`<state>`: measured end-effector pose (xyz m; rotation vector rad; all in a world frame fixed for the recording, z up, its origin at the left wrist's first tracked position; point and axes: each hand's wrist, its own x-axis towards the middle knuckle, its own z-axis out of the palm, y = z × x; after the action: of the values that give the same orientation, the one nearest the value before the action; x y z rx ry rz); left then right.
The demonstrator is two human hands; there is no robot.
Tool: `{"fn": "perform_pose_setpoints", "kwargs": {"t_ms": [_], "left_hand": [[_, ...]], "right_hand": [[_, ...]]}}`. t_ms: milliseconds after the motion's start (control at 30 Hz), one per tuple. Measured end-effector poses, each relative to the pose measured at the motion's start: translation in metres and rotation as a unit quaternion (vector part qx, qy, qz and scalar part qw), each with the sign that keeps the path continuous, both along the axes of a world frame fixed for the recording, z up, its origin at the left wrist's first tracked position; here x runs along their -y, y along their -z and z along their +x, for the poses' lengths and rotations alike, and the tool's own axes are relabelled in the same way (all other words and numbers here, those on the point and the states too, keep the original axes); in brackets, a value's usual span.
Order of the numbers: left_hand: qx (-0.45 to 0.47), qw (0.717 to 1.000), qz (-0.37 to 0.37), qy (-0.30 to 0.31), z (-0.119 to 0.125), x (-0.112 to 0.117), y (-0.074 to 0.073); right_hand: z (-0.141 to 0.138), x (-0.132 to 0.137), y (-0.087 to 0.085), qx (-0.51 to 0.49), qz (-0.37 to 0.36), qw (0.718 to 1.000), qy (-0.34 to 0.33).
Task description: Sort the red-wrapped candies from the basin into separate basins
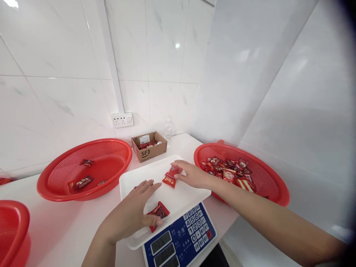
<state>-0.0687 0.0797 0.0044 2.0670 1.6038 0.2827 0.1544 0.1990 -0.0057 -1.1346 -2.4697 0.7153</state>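
Observation:
A white tray (189,193) lies on top of a blue digital scale (180,237). My right hand (189,172) pinches a small red snack packet (171,172) over the tray, its fingers closed; another red packet (169,181) with gold lettering lies just below it. Above the tray's left part, my left hand (130,209) is open, fingers spread. Its thumb reaches over a red and brown packet (160,210) on the tray, and I cannot tell whether they touch. A bit of red wrapper shows behind the left fingers, mostly hidden.
At right, a red plastic basket (267,176) holds many snack packets. Another red basket (111,148) at left holds several packets; part of a third (22,218) shows below it. A cardboard box (154,151) and a clear bottle (168,128) stand by the wall.

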Motion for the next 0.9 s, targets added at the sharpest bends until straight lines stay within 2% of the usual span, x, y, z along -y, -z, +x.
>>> {"fn": "perform_pose_setpoints", "kwargs": {"t_ms": [67, 167, 367, 467, 700, 767, 900], "left_hand": [[-0.020, 1.000, -0.019, 0.009, -0.002, 0.003, -0.001], [-0.042, 0.999, -0.001, -0.012, -0.003, 0.001, 0.004], [0.001, 0.999, 0.030, -0.039, 0.002, -0.011, 0.017], [0.023, 0.997, 0.050, -0.047, 0.004, -0.015, 0.021], [-0.014, 0.994, 0.094, -0.058, 0.001, -0.018, 0.022], [-0.004, 0.995, 0.086, -0.049, 0.002, -0.017, 0.021], [0.025, 0.997, 0.064, 0.019, 0.006, -0.014, 0.020]], "right_hand": [[0.002, -0.003, 0.007, 0.023, -0.012, 1.000, 0.000], [0.000, -0.001, 0.011, 0.038, -0.023, 0.999, -0.014], [-0.010, 0.020, 0.001, 0.064, -0.035, 0.993, -0.096], [-0.012, 0.027, -0.002, 0.065, -0.021, 0.992, -0.101], [-0.006, 0.025, 0.001, 0.110, 0.027, 0.986, -0.126], [-0.004, 0.025, 0.000, 0.112, 0.036, 0.985, -0.124], [-0.001, 0.028, -0.001, 0.115, 0.044, 0.980, -0.155]]}}
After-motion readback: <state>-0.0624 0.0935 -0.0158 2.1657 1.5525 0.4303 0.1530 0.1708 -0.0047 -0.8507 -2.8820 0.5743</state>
